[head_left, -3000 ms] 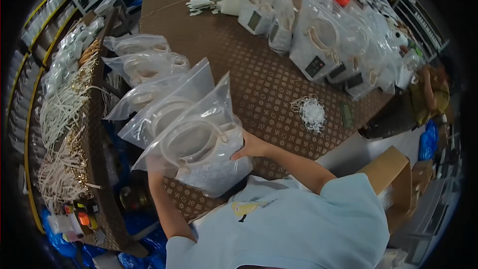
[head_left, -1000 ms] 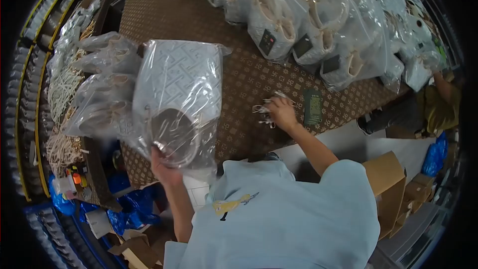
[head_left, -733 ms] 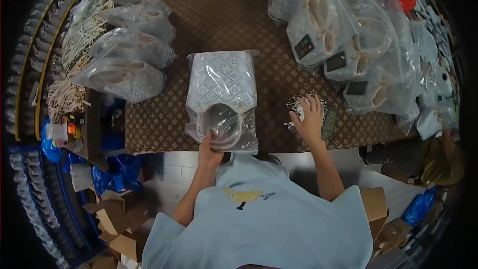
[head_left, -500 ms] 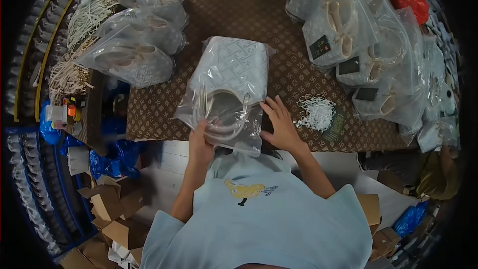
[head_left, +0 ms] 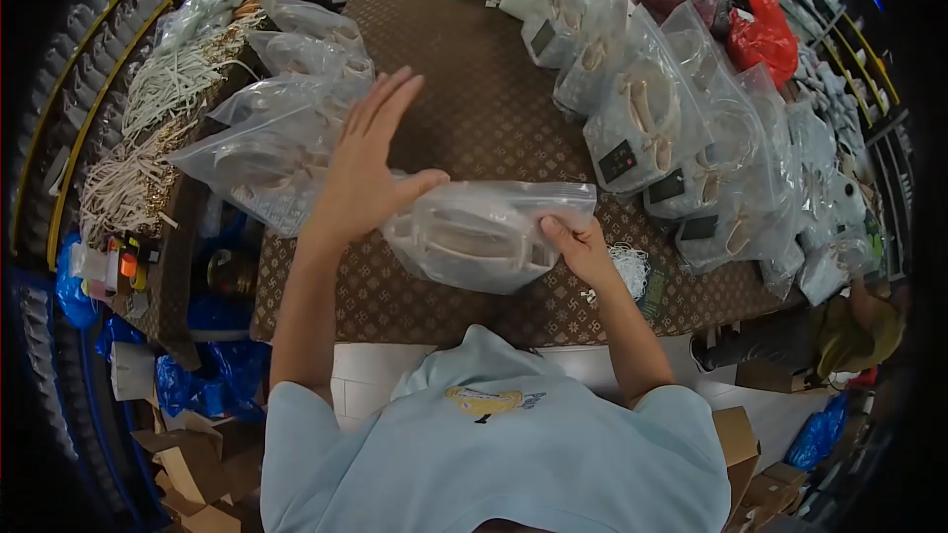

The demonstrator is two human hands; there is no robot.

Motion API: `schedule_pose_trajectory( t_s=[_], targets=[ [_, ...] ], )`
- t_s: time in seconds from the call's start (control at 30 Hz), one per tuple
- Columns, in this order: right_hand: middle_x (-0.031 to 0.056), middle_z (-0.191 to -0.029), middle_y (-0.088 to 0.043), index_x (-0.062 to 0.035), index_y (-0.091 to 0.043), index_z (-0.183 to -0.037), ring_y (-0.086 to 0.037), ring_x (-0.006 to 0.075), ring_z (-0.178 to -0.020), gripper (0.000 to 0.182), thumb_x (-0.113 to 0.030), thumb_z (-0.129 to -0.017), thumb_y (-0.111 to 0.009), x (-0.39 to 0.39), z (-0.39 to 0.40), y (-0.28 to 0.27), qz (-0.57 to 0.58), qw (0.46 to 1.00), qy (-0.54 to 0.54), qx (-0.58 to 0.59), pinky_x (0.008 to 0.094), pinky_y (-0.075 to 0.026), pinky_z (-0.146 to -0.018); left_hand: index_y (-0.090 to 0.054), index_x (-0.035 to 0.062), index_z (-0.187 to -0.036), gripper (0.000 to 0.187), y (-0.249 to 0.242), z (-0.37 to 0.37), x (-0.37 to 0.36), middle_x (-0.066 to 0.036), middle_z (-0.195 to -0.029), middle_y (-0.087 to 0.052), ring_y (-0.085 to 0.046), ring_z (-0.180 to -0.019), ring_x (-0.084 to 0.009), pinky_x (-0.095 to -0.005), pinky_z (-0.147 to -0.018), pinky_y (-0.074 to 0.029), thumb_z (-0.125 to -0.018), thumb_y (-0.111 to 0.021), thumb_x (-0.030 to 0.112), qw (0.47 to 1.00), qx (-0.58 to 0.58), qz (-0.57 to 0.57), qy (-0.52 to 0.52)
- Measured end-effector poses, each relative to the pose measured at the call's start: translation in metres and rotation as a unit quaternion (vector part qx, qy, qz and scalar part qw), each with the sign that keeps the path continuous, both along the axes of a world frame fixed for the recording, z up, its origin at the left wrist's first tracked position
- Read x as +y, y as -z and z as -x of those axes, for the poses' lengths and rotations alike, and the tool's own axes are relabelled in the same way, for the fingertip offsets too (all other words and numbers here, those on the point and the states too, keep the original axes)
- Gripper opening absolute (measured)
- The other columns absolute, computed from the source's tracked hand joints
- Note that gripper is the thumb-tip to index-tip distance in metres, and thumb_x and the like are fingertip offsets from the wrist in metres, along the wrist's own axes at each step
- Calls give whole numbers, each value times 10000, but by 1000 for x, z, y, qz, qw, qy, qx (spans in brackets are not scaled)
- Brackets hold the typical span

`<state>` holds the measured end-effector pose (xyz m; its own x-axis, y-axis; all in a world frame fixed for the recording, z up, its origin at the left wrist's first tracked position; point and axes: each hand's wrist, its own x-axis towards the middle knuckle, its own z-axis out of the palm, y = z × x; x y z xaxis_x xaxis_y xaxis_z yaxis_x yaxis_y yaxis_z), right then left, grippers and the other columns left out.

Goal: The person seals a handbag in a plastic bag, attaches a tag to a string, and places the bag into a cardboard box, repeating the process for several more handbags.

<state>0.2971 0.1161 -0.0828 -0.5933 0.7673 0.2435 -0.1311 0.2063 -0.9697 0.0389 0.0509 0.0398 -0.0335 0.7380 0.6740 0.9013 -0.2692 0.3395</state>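
A pale handbag in a clear zip-top plastic bag (head_left: 474, 252) stands upright near the front edge of the table, its handles showing through the film. My right hand (head_left: 580, 249) grips the plastic at the right end, thumb on top. On the opposite side, my left hand (head_left: 367, 173) is raised with fingers stretched out and thumb spread, close beside the bag's left top corner. A tangle of white strings (head_left: 632, 266) and a dark green patterned card (head_left: 655, 293) lie just right of my right hand.
Bagged handbags stand in rows at left (head_left: 262, 173) and right (head_left: 647, 128) on the brown patterned tablecloth (head_left: 444, 69). Bundled straps (head_left: 148, 104) lie on a side surface. A red plastic bag (head_left: 762, 35) sits far right. A person in olive clothing (head_left: 854, 341) is at the right edge.
The bagged handbag has gone from lying flat to standing upright, top toward me. My left hand has released the plastic and risen; my right hand now grips its right end. The view has shifted.
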Motion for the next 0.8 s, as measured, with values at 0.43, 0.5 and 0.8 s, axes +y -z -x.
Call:
schedule_pose_trajectory(
  t_s=[0.43, 0.5, 0.8],
  targets=[
    [-22, -818, -614, 9, -628, -904, -532, 41, -752, 102, -35, -814, -651, 1, -35, -67, -69, 987, 88, -112, 186, -433, -675, -617, 71, -905, 203, -2, 34, -4, -59, -805, -594, -600, -737, -250, -328, -612, -469, -728, -667, 159, 939, -3, 300, 169],
    [-18, -775, -608, -4, -633, -871, -532, 38, -717, 64, -28, -813, -647, 3, -36, -67, -90, 973, 137, -165, 192, -436, -635, -606, 65, -887, 168, 2, 29, -11, -62, -801, -589, -596, -733, -255, -337, -628, -465, -741, -647, 138, 953, 38, 253, 160],
    [49, -803, -639, -37, -639, -904, -592, 134, -703, 134, -99, -787, -665, 13, -32, -107, -202, 957, 55, -201, 270, -467, -625, -589, 53, -824, 58, -12, 25, -14, -76, -802, -584, -570, -771, -271, -359, -730, -412, -785, -590, 96, 974, 120, 155, 116]
  ],
)
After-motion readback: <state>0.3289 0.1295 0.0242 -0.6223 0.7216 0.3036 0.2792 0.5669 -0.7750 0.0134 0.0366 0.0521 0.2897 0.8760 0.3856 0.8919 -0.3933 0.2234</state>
